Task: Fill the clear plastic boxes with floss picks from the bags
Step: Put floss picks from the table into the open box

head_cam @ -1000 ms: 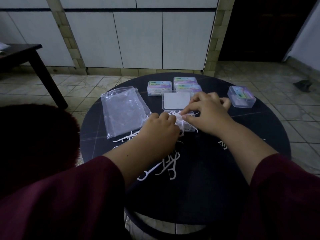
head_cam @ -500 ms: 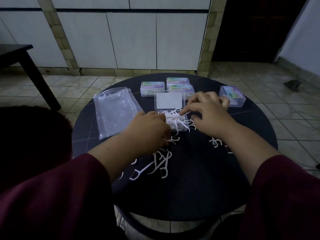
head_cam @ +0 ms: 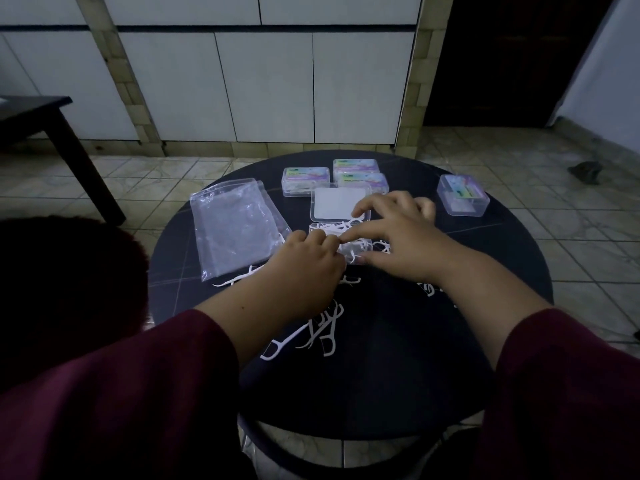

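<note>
Both hands meet over the open box [head_cam: 341,242] mid-table: the left hand [head_cam: 304,261] has curled fingers pinching picks [head_cam: 343,233], the right hand [head_cam: 398,237] has spread fingers pressing them down. Picks stick out over the rim, so a rough press could likely scatter more onto the table [head_cam: 398,358].

— Can we read anything on the labels of the closed boxes [head_cam: 305,180] at the far edge of the table [head_cam: 398,375]?

— No. We see pastel labels on their lids, with a small dark mark at the top left of each (perhaps a brand mark, too blurred to tell). The box [head_cam: 462,194] near the far right edge carries a coloured label as well, equally unreadable.

— And the white marks on the tabletop near the right edge?

— We cannot make them out.
</note>
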